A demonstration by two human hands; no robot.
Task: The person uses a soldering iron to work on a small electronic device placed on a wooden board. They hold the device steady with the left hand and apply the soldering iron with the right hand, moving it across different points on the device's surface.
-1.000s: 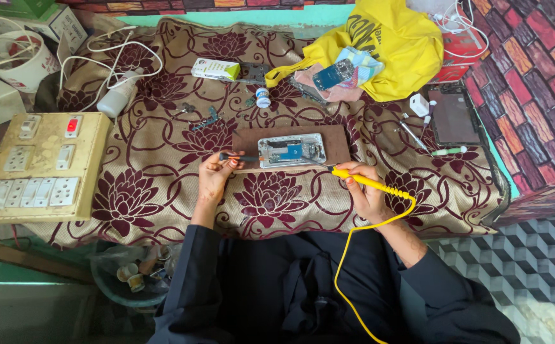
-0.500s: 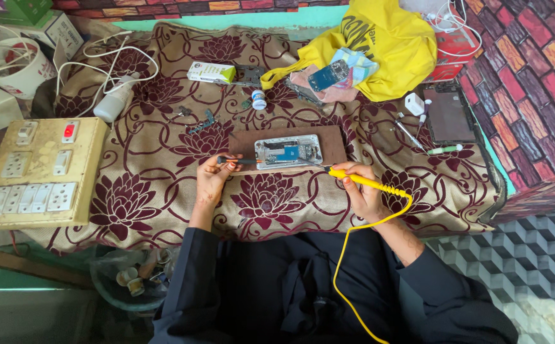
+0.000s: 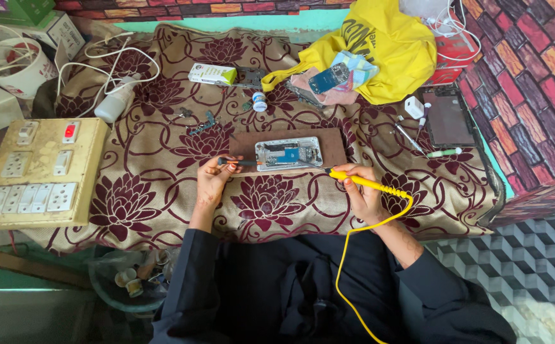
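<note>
Two hands over the table, one tool in each. The right hand (image 3: 368, 194) is wrapped around one yellow soldering iron (image 3: 365, 182), tip pointing left at the near right corner of the one opened phone (image 3: 288, 153). The left hand (image 3: 212, 180) pinches dark tweezers (image 3: 239, 163), their point touching the phone's left end. That phone lies flat on one brown board (image 3: 338, 148) in the middle of the flowered cloth (image 3: 144, 191). One yellow cord (image 3: 344, 267) loops from the iron down across the dark lap. On the left, one yellowed switchboard (image 3: 93, 178) with one red switch. Far right, one yellow bag (image 3: 392, 51); beside it one dark screen panel (image 3: 448, 120). Far left, one white bottle (image 3: 113, 105).
</note>
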